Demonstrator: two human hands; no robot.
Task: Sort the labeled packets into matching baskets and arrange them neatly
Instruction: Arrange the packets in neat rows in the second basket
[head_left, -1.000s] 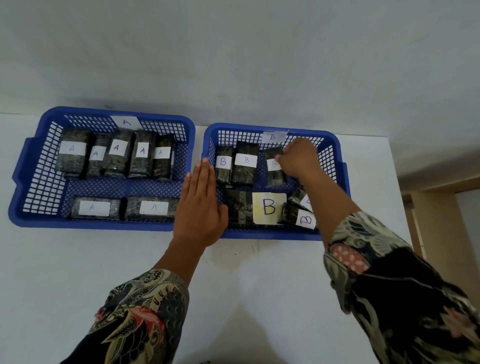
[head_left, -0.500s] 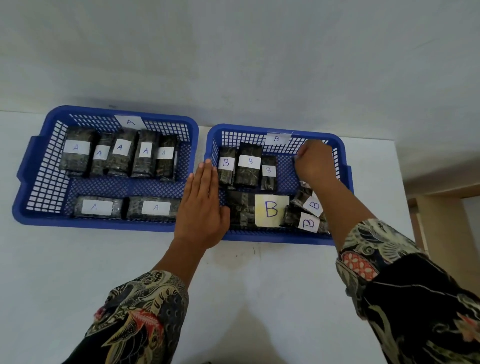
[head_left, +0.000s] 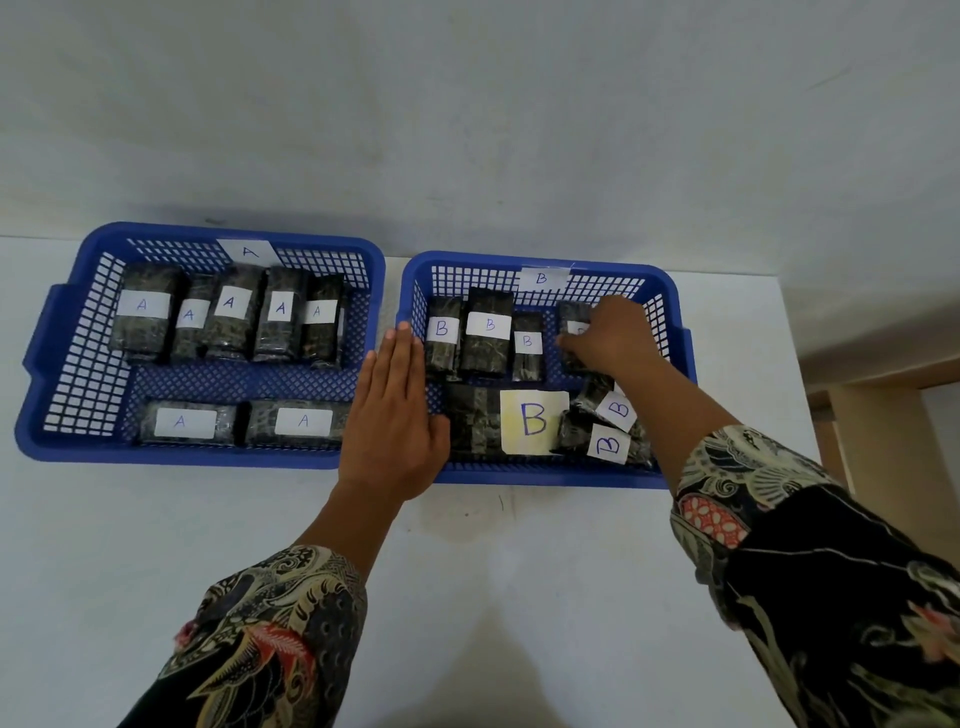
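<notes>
Two blue mesh baskets stand side by side on the white table. Basket A (head_left: 67, 374) at left holds several dark packets labelled A (head_left: 143, 306), in a back row and a front row. Basket B (head_left: 670, 291) at right holds a back row of three packets labelled B (head_left: 488, 332). My right hand (head_left: 610, 335) is inside basket B, closed on a fourth B packet (head_left: 574, 314) at the right end of that row. A large packet with a yellow B label (head_left: 535, 421) and two tilted B packets (head_left: 608, 444) lie in front. My left hand (head_left: 395, 415) lies flat, fingers straight, across the baskets' meeting rims.
A pale wall rises directly behind the baskets. The table's right edge (head_left: 795, 415) runs just beyond basket B, with a wooden frame (head_left: 878, 405) past it. Bare white tabletop (head_left: 519, 597) stretches in front of both baskets, between my patterned sleeves.
My right hand moved from the third back-row packet to the basket's right side, and now holds another B packet at the right end of the back row. My left hand stayed put.
</notes>
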